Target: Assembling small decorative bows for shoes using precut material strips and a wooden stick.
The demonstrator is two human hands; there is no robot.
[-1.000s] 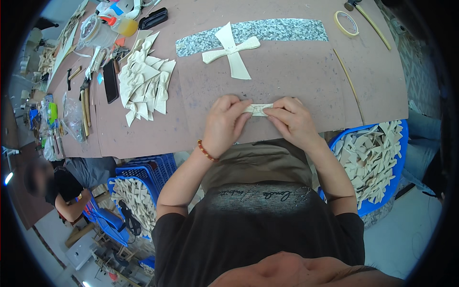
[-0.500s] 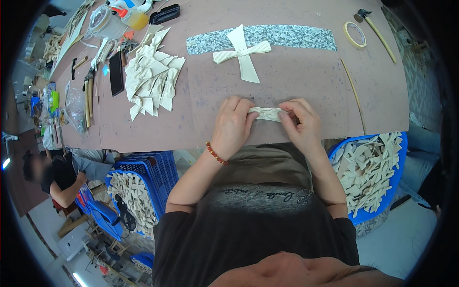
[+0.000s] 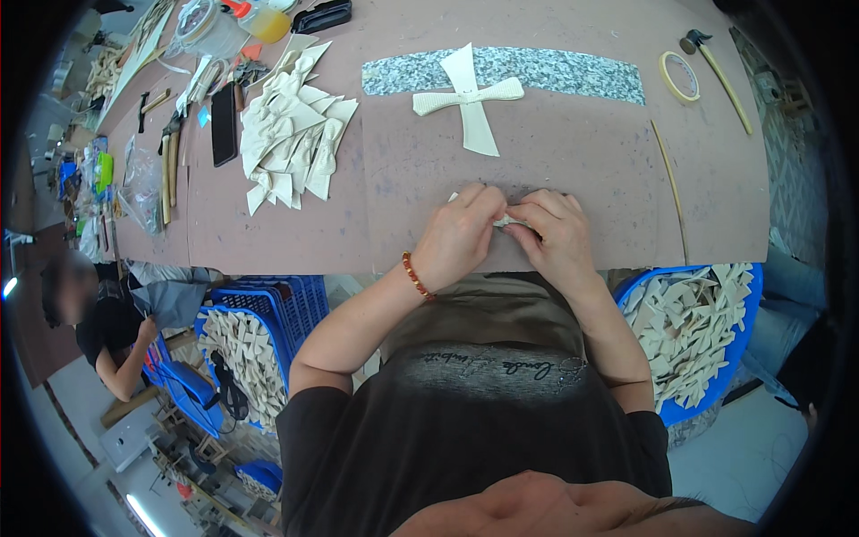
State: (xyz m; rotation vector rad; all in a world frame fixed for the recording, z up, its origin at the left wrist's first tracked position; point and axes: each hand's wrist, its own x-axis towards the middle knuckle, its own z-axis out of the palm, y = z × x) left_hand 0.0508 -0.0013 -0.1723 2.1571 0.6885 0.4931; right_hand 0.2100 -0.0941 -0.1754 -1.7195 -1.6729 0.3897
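Note:
Close to the table's near edge, my left hand and my right hand meet, both closed on one small cream bow-shaped piece. Fingers cover most of it; only a bit shows between the fingertips, with a pale tip by my left knuckles. Ahead of my hands lies a cream cross-shaped piece, made of crossed flared strips. It partly overlaps a speckled grey strip. To the left is a heap of similar cream pieces.
A dark phone, hammers and a bottle of yellow liquid are at left. On the right are a tape roll, a hammer and a thin stick. Blue baskets of cream pieces flank me; a person sits at left.
My hands have drawn closer together, and the right one has turned inward. The bow-shaped piece, stretched flat between them before, is now mostly covered by fingers. The whole view has shifted slightly.

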